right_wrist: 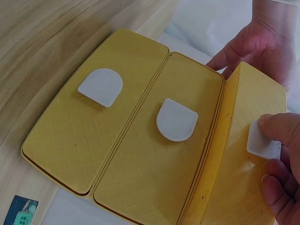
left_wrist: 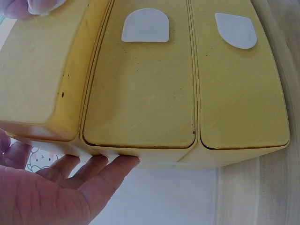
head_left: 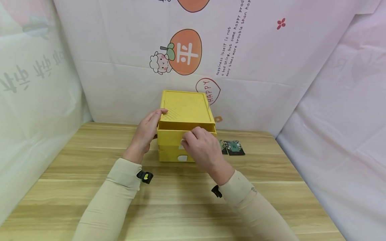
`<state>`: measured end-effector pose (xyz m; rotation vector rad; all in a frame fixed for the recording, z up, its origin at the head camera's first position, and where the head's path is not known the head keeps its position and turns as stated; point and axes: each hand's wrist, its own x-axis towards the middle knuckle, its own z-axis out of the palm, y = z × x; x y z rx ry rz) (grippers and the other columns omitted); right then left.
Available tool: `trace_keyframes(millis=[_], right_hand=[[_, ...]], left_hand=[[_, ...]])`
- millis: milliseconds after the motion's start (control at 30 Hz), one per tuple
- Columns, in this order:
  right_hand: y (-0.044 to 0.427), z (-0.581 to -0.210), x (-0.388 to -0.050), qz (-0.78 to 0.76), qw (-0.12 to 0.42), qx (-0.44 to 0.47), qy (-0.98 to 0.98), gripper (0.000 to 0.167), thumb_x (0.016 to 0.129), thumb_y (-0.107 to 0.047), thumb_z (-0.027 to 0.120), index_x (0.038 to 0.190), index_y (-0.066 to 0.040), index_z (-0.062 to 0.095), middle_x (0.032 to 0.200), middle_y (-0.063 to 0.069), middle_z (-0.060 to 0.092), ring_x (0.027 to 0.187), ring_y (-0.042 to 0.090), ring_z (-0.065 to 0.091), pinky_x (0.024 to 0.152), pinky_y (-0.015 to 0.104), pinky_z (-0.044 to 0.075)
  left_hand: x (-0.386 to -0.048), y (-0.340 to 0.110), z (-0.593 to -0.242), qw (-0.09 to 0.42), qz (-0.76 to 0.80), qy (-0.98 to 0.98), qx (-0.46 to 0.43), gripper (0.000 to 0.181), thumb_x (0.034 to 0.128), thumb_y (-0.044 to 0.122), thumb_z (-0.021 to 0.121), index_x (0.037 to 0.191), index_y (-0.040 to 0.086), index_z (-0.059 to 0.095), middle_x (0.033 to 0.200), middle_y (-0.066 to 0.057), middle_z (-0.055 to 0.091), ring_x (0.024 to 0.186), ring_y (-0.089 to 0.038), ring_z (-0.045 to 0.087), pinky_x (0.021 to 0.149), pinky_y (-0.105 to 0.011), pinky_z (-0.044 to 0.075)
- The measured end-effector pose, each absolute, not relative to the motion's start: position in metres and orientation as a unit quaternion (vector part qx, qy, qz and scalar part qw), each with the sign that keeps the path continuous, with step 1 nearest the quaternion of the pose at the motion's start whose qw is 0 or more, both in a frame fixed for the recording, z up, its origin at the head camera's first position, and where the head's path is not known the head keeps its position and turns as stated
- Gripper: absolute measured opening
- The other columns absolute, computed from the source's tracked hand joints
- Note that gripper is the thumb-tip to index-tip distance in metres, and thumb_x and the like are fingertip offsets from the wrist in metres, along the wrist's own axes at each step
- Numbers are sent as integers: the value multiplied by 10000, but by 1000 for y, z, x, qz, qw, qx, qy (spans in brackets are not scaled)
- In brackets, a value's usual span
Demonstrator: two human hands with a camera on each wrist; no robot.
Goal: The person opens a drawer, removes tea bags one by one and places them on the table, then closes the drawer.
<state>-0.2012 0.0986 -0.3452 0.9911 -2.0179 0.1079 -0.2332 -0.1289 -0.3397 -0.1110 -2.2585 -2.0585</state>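
A yellow drawer box point(head_left: 187, 105) stands on the table near the back sheet. Its top drawer point(head_left: 169, 138) is pulled partway out, leaving a gap behind its front. My right hand point(head_left: 203, 147) pinches the white handle point(right_wrist: 260, 143) of that drawer between thumb and fingers. Against the box's left side lies my left hand point(head_left: 146, 130), its fingers fairly straight and a digit over the top edge. The middle drawer point(left_wrist: 140, 93) and bottom drawer point(left_wrist: 241, 98) are closed, each with a white handle. From above, the top drawer's contents cannot be seen.
Two small dark packets with green patterns point(head_left: 235, 148) lie on the wooden table point(head_left: 169, 207) to the right of the box. A printed white sheet point(head_left: 126, 43) hangs behind, and more white sheets close off both sides.
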Motion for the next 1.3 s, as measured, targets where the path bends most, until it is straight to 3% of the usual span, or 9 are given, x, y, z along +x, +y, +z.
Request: trace_keyframes(millis=[267, 633, 1300], right_hand=[[96, -345, -209, 46, 442, 394, -805, 80, 955, -152, 743, 948, -92, 692, 841, 40, 606, 693, 165, 559, 560, 271, 488], [95, -343, -216, 53, 421, 387, -819, 77, 961, -161, 754, 954, -102, 705, 855, 33, 631, 737, 176, 601, 606, 283, 528], [93, -343, -228, 47, 412, 376, -828, 76, 987, -180, 724, 984, -109, 695, 866, 28, 621, 742, 173, 575, 601, 283, 510]], left_hand=[[-233, -130, -340, 42, -667, -743, -37, 519, 1096, 587, 345, 1467, 312, 582, 1635, 75, 409, 1472, -196, 396, 1065, -581, 474], [-234, -129, -341, 40, -671, -740, -40, 515, 1097, 584, 345, 1466, 315, 583, 1634, 86, 410, 1493, -197, 369, 1097, -622, 435], [-233, -128, -341, 44, -673, -738, -32, 506, 1099, 572, 343, 1454, 312, 592, 1623, 79, 430, 1403, -232, 446, 1058, -619, 443]])
